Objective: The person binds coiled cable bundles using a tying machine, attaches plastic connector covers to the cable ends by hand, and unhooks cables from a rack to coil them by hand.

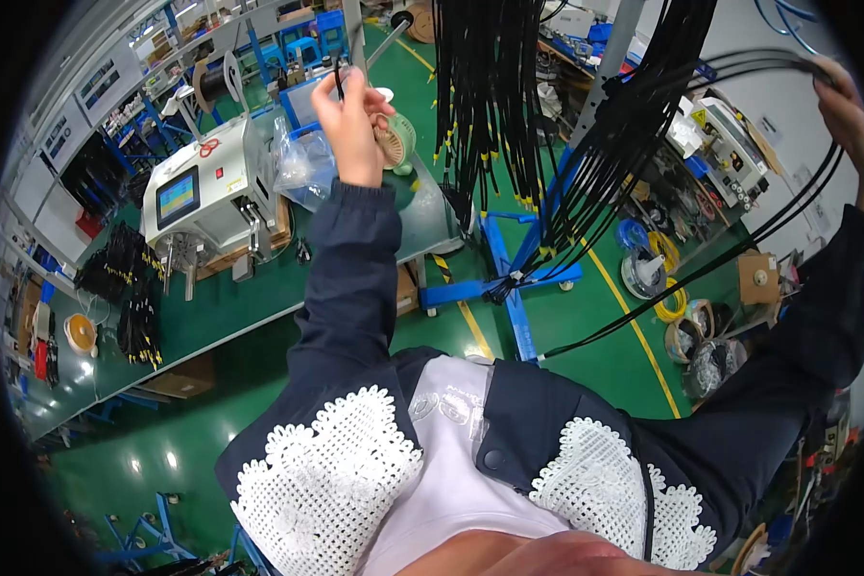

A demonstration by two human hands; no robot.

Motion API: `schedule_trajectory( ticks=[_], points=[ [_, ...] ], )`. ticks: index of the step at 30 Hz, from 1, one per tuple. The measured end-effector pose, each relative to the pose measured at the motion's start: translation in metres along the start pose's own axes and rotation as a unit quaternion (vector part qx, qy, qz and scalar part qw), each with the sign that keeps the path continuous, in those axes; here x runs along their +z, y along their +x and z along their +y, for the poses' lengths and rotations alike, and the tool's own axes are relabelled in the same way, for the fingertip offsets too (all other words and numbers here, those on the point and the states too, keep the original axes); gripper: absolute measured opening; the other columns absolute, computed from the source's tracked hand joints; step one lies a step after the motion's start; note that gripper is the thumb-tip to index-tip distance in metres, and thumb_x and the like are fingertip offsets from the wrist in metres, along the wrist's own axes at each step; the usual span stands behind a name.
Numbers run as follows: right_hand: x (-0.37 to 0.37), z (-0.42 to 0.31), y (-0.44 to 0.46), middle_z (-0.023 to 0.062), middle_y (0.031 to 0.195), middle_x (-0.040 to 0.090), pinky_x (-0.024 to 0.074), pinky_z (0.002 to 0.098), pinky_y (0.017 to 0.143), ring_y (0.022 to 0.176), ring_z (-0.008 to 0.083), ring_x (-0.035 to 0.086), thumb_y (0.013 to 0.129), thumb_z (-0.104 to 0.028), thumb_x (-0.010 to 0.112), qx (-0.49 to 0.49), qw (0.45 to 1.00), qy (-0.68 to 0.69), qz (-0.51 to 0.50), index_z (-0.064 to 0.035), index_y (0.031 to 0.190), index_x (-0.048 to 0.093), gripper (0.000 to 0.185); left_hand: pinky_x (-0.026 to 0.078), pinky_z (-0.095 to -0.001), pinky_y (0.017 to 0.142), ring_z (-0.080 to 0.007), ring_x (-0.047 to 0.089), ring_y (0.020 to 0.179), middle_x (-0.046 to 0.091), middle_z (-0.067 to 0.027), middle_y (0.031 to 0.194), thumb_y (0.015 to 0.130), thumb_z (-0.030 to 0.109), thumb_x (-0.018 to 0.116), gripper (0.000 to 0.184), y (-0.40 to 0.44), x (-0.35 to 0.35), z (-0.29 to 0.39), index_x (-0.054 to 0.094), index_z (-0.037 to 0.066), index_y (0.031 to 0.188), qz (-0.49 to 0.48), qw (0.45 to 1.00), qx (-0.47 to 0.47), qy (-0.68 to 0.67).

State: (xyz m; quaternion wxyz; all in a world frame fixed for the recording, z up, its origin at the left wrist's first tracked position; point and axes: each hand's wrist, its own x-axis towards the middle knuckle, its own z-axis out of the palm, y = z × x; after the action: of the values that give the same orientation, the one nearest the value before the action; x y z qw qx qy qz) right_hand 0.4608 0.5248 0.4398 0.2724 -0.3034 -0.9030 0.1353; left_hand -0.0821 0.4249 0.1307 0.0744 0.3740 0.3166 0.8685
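Note:
My right hand (847,120), raised at the far right, is closed around a few black cables (739,65). They run from the hanging bundle over to the hand and loop down below it. My left hand (351,130) is up at the centre left, with thumb and fingers pinched on a thin black piece that looks like a cable end (340,82). A small green fan (396,141) stands just behind that hand. Between my hands hangs a thick bundle of black cables (485,91), many with yellow tips.
A white machine with a screen (206,182) sits on the green-topped bench (259,298) at left, near black cable bundles (115,269). A blue wheeled stand base (518,278) is on the floor below the hanging cables. Yellow and blue coils (664,252) lie at right.

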Motion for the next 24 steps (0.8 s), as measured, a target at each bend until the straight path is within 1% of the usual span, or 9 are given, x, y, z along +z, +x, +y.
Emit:
schedule_trajectory(
  ticks=[2, 4, 6, 7, 9, 12, 18, 21, 24],
  points=[
    [0.007, -0.04, 0.015, 0.0023, 0.095, 0.055, 0.0351, 0.0193, 0.073, 0.086, 0.0062, 0.047, 0.088, -0.013, 0.06, -0.038, 0.998, 0.018, 0.043, -0.0022, 0.118, 0.056, 0.032, 0.044, -0.0373, 0.084, -0.0259, 0.053, 0.099, 0.052, -0.0155, 0.111, 0.086, 0.018, 0.065, 0.049, -0.017, 0.008, -0.001, 0.04, 0.001, 0.126, 0.118, 0.919, 0.241, 0.288],
    [0.033, -0.097, 0.022, 0.0023, 0.08, 0.054, 0.032, 0.0188, 0.06, 0.069, 0.0061, 0.043, 0.087, -0.007, 0.06, -0.055, 0.99, 0.116, 0.059, 0.0003, 0.111, 0.058, 0.025, 0.034, -0.0385, 0.1, -0.0261, 0.043, 0.117, 0.041, -0.0173, 0.131, 0.082, 0.017, 0.068, 0.065, -0.044, 0.012, 0.021, 0.034, -0.004, 0.133, 0.052, 0.877, 0.326, 0.35],
    [0.048, -0.143, 0.022, 0.0023, 0.066, 0.052, 0.0289, 0.0182, 0.047, 0.052, 0.0059, 0.04, 0.087, -0.002, 0.059, -0.069, 0.968, 0.236, 0.046, 0.0027, 0.104, 0.06, 0.018, 0.035, -0.0401, 0.1, -0.0279, 0.045, 0.117, 0.046, -0.018, 0.128, 0.086, 0.031, 0.06, 0.062, -0.074, 0.051, 0.039, 0.037, -0.003, 0.132, -0.191, 0.959, 0.203, 0.044],
    [0.059, -0.16, 0.027, 0.0023, 0.059, 0.052, 0.0273, 0.0179, 0.041, 0.044, 0.0058, 0.038, 0.087, 0.001, 0.059, -0.07, 0.957, 0.278, 0.042, 0.004, 0.101, 0.061, 0.014, 0.032, -0.0402, 0.104, -0.0272, 0.038, 0.128, 0.034, -0.016, 0.141, 0.088, 0.057, 0.052, 0.083, -0.084, 0.062, 0.036, 0.025, -0.001, 0.142, -0.295, 0.952, 0.079, 0.014],
    [0.074, -0.172, 0.041, -0.004, 0.055, 0.047, 0.0246, 0.0199, 0.031, 0.035, 0.0032, 0.034, 0.085, 0.0, 0.051, -0.062, 0.957, 0.225, 0.17, 0.0059, 0.092, 0.059, 0.013, 0.032, -0.0422, 0.105, -0.0289, 0.033, 0.133, 0.029, -0.0176, 0.145, 0.076, 0.072, 0.054, 0.109, -0.092, 0.087, 0.021, 0.011, 0.002, 0.147, -0.324, 0.943, -0.057, -0.059],
    [0.084, -0.183, 0.056, -0.0028, 0.058, 0.048, 0.025, 0.0187, 0.031, 0.035, 0.0025, 0.035, 0.081, 0.002, 0.048, -0.061, 0.955, 0.187, 0.222, 0.0051, 0.09, 0.056, 0.012, 0.048, -0.0432, 0.092, -0.0358, 0.055, 0.113, 0.047, -0.0254, 0.129, 0.086, 0.059, 0.053, 0.091, -0.089, 0.099, 0.04, 0.004, 0.016, 0.148, -0.453, 0.758, -0.272, -0.383],
    [0.094, -0.178, 0.079, -0.0002, 0.054, 0.05, 0.0272, 0.0223, 0.033, 0.036, 0.0056, 0.039, 0.08, 0.0, 0.058, -0.026, 0.975, 0.087, 0.201, 0.0031, 0.092, 0.061, 0.013, 0.052, -0.0476, 0.086, -0.0382, 0.059, 0.106, 0.048, -0.0275, 0.127, 0.08, 0.07, 0.048, 0.09, -0.009, 0.12, 0.108, 0.026, 0.008, 0.141, -0.388, 0.804, -0.287, -0.349],
    [0.1, -0.183, 0.099, 0.0034, 0.061, 0.056, 0.0296, 0.0229, 0.034, 0.039, 0.0075, 0.042, 0.079, -0.001, 0.061, -0.027, 0.97, 0.022, 0.241, 0.0034, 0.1, 0.061, 0.021, 0.054, -0.0436, 0.084, -0.0352, 0.059, 0.108, 0.049, -0.0269, 0.127, 0.079, 0.072, 0.048, 0.094, 0.041, 0.133, 0.122, 0.028, 0.003, 0.139, -0.503, 0.803, -0.202, -0.246],
    [0.1, -0.195, 0.113, 0.0097, 0.075, 0.062, 0.0391, 0.0262, 0.042, 0.05, 0.013, 0.052, 0.075, -0.003, 0.065, -0.033, 0.962, -0.035, 0.27, 0.0038, 0.112, 0.055, 0.039, 0.058, -0.0289, 0.056, -0.0283, 0.069, 0.083, 0.059, -0.0214, 0.112, 0.086, 0.044, 0.064, 0.066, 0.061, 0.167, 0.151, 0.036, 0.002, 0.129, -0.537, 0.829, -0.125, -0.093]
  ],
)
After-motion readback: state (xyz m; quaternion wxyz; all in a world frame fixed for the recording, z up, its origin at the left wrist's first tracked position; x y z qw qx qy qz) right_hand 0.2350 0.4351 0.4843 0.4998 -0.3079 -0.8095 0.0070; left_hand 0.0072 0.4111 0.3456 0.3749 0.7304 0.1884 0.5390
